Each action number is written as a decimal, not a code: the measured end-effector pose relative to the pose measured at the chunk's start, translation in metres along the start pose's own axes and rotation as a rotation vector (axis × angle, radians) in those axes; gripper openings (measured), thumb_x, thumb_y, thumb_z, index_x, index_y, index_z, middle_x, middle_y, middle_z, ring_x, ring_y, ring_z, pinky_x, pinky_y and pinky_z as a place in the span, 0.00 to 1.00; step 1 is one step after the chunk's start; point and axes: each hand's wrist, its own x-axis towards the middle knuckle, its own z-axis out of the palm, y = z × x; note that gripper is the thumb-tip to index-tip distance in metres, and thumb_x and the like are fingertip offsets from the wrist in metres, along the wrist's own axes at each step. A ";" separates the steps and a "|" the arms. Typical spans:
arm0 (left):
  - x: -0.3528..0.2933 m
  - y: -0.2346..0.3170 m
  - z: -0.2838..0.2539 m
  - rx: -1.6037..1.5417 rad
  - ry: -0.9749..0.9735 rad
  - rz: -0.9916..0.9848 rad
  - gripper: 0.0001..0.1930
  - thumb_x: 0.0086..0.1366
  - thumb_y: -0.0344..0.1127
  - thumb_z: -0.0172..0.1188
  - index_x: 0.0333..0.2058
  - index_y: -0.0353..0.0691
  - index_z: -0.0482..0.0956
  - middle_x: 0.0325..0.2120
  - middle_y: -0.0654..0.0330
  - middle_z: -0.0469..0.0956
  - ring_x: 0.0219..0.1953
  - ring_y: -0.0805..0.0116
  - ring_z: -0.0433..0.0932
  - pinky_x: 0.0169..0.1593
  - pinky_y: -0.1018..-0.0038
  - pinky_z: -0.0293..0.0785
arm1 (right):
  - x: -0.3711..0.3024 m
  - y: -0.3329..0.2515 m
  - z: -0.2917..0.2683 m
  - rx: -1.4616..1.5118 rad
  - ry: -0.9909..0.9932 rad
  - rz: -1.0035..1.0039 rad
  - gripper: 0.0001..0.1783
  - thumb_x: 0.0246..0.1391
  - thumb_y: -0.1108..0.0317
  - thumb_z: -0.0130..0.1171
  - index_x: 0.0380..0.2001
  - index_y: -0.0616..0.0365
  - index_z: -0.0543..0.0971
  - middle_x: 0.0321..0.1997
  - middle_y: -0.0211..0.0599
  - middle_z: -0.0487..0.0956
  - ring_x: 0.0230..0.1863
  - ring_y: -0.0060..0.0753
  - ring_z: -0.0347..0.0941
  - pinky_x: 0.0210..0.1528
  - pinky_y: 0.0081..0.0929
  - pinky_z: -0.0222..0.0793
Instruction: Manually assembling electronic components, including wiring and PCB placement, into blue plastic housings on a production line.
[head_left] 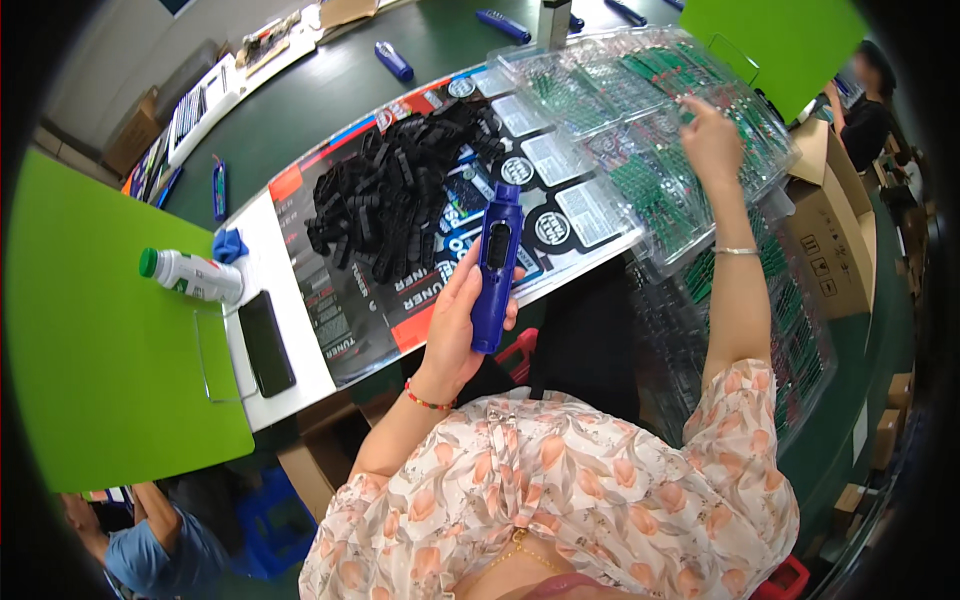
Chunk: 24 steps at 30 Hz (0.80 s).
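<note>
My left hand (455, 322) is wrapped round a blue plastic housing (497, 275), a long shell with a dark oval window, held upright over the table's front edge. Out to the right, my right hand (712, 143) reaches over clear plastic trays (655, 245) filled with green circuit boards (640, 185). Its index finger stretches toward the boards, with the thumb apart from it, and nothing shows between them. Left of the trays, a heap of black plastic parts (385, 195) lies on a printed poster sheet (335, 318).
Several blue housings lie farther back, one (394, 61) near the poster. At left are a white bottle with a green cap (195, 276), a dark phone (265, 345) and a green panel (110, 330). A cardboard box (830, 235) stands right. Other people sit lower left and far right.
</note>
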 end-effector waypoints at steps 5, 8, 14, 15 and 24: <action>0.000 0.001 -0.008 -0.047 -0.001 0.015 0.28 0.74 0.42 0.45 0.68 0.42 0.52 0.47 0.48 0.75 0.33 0.68 0.75 0.34 0.76 0.75 | -0.066 -0.104 -0.083 1.053 0.055 -0.108 0.21 0.53 0.73 0.64 0.51 0.58 0.78 0.28 0.33 0.82 0.28 0.19 0.76 0.27 0.18 0.67; 0.001 0.001 -0.008 -0.082 -0.054 0.008 0.28 0.75 0.40 0.44 0.69 0.44 0.50 0.48 0.48 0.75 0.34 0.69 0.76 0.36 0.75 0.77 | -0.113 -0.136 -0.084 1.370 -0.237 -0.054 0.19 0.54 0.75 0.63 0.50 0.64 0.77 0.28 0.32 0.81 0.27 0.16 0.76 0.24 0.12 0.65; -0.003 0.005 -0.010 -0.042 -0.099 -0.005 0.28 0.74 0.41 0.45 0.69 0.45 0.51 0.45 0.52 0.76 0.35 0.69 0.77 0.37 0.74 0.77 | -0.161 -0.160 -0.060 1.516 -0.526 0.012 0.18 0.56 0.77 0.61 0.50 0.63 0.77 0.29 0.32 0.81 0.28 0.16 0.77 0.23 0.10 0.65; -0.002 0.005 -0.010 -0.029 -0.097 0.004 0.29 0.74 0.41 0.45 0.69 0.44 0.50 0.46 0.51 0.75 0.35 0.68 0.77 0.36 0.74 0.77 | -0.164 -0.162 -0.057 1.513 -0.559 0.012 0.18 0.56 0.77 0.61 0.50 0.63 0.77 0.29 0.32 0.81 0.28 0.15 0.77 0.23 0.09 0.65; -0.001 0.006 -0.015 0.016 -0.128 0.046 0.29 0.74 0.41 0.45 0.69 0.44 0.50 0.48 0.51 0.75 0.34 0.68 0.77 0.35 0.75 0.77 | -0.172 -0.169 -0.047 1.501 -0.619 0.030 0.17 0.56 0.76 0.61 0.50 0.62 0.77 0.28 0.31 0.82 0.28 0.16 0.79 0.23 0.09 0.65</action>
